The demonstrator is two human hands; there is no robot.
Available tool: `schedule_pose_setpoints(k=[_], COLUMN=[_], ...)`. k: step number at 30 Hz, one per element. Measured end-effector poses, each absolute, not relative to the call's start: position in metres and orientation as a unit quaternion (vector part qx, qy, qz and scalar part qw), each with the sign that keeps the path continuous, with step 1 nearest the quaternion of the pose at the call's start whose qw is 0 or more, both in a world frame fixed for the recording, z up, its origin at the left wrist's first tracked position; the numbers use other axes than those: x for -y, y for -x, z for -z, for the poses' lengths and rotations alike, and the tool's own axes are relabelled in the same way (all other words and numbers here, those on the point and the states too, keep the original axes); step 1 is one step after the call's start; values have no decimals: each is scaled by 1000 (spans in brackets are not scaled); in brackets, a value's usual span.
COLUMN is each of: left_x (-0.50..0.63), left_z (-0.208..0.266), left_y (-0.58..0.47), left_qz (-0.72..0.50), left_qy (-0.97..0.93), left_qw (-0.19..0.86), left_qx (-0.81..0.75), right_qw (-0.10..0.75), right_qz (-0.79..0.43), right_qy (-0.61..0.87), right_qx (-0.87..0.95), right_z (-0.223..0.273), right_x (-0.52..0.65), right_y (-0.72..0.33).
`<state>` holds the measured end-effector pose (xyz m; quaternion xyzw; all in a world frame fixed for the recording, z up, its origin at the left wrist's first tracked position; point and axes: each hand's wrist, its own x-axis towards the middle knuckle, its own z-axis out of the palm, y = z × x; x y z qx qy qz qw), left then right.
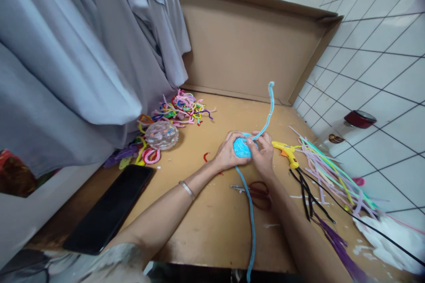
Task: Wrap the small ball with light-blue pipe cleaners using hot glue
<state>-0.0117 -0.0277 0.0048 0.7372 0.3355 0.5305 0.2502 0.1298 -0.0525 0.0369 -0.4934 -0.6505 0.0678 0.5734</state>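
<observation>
Between my two hands, above the middle of the table, is a round coil of blue pipe cleaner [242, 147]. My left hand [227, 150] is wrapped round its left side. My right hand [264, 152] presses the coil's right edge, thumb on top, where a loose blue end [270, 106] rises and curves upward. Another blue length [251, 216] hangs from under the coil, down past the table's front edge. Red-handled scissors [260, 194] lie below my right hand, partly behind the forearm and the blue strand. A yellow glue gun [287, 151] lies just right of my right hand.
A heap of bent coloured pipe cleaners [182, 106] and a clear textured bowl [162, 135] are at the left back. A black phone [111, 208] lies at front left. Straight pipe cleaners [332, 172], a black cable [352, 212] and a lidded jar [345, 130] are right. Cardboard [249, 44] stands behind.
</observation>
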Motion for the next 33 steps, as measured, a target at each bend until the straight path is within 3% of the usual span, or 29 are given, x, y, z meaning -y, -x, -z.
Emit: schedule_pose_setpoints(k=[22, 33], left_x=[26, 27], left_z=[-3, -3], left_y=[13, 12], left_qz=[-531, -538], left_qy=[-742, -750], left_qw=[241, 211], left_qx=[-330, -323], right_qw=[584, 465], right_qz=[-125, -17], right_qy=[457, 536], right_qx=[660, 704], right_z=[-32, -29], right_x=[54, 51], right_y=[-129, -132])
